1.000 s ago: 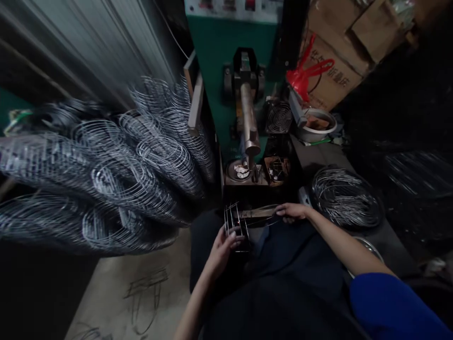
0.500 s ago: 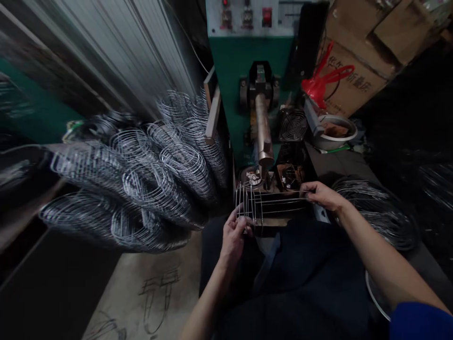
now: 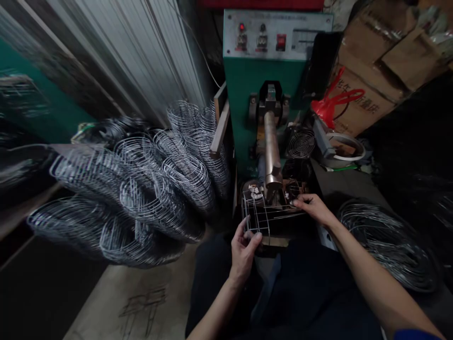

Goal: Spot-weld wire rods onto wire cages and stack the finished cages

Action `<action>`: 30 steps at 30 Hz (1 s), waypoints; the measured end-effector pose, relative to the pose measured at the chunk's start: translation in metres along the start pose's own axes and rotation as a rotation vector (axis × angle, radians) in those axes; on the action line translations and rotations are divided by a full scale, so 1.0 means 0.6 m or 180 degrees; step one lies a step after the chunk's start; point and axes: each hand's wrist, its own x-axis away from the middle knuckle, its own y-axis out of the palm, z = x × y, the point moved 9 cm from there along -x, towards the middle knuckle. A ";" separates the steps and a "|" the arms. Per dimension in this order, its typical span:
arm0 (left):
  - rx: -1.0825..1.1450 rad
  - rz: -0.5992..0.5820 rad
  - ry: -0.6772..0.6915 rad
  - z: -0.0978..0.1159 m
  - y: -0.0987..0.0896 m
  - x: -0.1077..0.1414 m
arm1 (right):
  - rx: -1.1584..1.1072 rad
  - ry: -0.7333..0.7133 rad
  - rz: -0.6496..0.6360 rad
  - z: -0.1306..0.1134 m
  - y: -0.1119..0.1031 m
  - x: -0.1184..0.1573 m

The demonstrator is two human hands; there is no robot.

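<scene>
A small wire frame (image 3: 268, 220) of thin bright rods spans the space between my two hands, below the copper-coloured electrode arm (image 3: 272, 146) of a green machine. My left hand (image 3: 244, 250) grips its near left end, thumb and fingers bent round the lower wires. With thumb and fingertips pinched together, my right hand (image 3: 314, 208) holds the far right ends of the long rods. The frame's upper part sits close to the arm's lower tip; whether they touch I cannot tell.
Stacked bundles of bent wire loops (image 3: 159, 193) stand on the left. A coil of wire pieces (image 3: 385, 241) lies at the right. Behind are the machine's control panel (image 3: 278, 35), a small fan (image 3: 300, 142), a white bowl (image 3: 357, 153), a red bag (image 3: 325, 111) and cardboard boxes (image 3: 368, 94).
The view has tilted up, so more of the control panel shows. Both hands still hold the wire frame, which is turned slightly, its right end nearer the electrode arm.
</scene>
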 end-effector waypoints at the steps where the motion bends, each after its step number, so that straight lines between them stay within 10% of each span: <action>1: -0.0001 0.0013 -0.0014 -0.001 0.001 -0.002 | 0.0008 0.0008 0.0018 0.000 0.000 -0.003; 30: 0.0034 -0.0158 0.0165 -0.028 0.010 -0.049 | 0.0308 0.0024 0.0179 0.009 -0.026 -0.035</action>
